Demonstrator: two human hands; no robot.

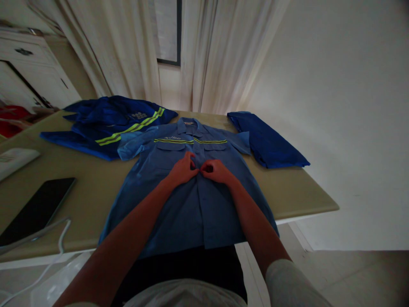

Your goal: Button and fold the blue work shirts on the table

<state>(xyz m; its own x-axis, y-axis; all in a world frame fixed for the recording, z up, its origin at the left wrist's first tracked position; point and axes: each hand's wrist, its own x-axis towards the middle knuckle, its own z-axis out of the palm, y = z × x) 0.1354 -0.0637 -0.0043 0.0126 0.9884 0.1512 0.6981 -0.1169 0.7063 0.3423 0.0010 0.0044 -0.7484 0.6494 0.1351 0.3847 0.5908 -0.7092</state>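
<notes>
Pale curtains [124,47] and a bare wall [335,106] stand behind our worktop [86,192], where a blue short-sleeved shirt [169,209] lies face up, collar away from us and hem over the near edge. Both our forearms reach forward across it, slanting inward until the hands almost meet at the front placket, below the chest pockets. Our left hand [182,170] is bent with its fingers curled, a small gap showing between index finger and thumb; its grip is narrow. Our right hand [217,171] rounds thumb and index finger into a ring, the tips together at the placket. We cannot tell whether either grip pinches cloth. Beyond the left sleeve lies a rumpled dark-blue garment [111,115] with reflective stripes; past the right sleeve, a folded blue garment [270,143]. Nearer our left sits a dark flat device [36,209], beside a white cable [61,238].
</notes>
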